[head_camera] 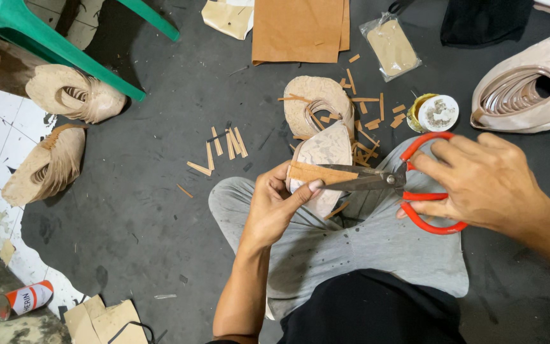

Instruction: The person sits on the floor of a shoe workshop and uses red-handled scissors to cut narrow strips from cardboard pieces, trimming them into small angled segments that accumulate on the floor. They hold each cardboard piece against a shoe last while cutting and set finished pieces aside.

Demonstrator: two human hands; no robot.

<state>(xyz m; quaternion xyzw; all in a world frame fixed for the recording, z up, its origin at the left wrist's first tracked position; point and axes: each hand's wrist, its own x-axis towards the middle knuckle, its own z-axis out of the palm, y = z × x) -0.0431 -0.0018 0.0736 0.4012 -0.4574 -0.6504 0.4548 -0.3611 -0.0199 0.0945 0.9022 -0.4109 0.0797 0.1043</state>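
Note:
My left hand [275,204] holds a pale, patterned shoe upper piece [323,153] with a brown strip [316,172] laid across it, thumb pressing on the strip. My right hand [485,181] grips red-handled scissors [415,185]; their dark blades point left and lie against the brown strip. Both hands hover over my lap in grey trousers [364,242].
Brown offcut strips [224,143] litter the dark mat. Another pale piece [316,102] lies just beyond. A small open glue tin [434,113], brown sheet [300,28], plastic bag [391,46], stacks of shoe uppers [74,95] [49,165] [529,89], green chair leg [52,48], a can [27,298].

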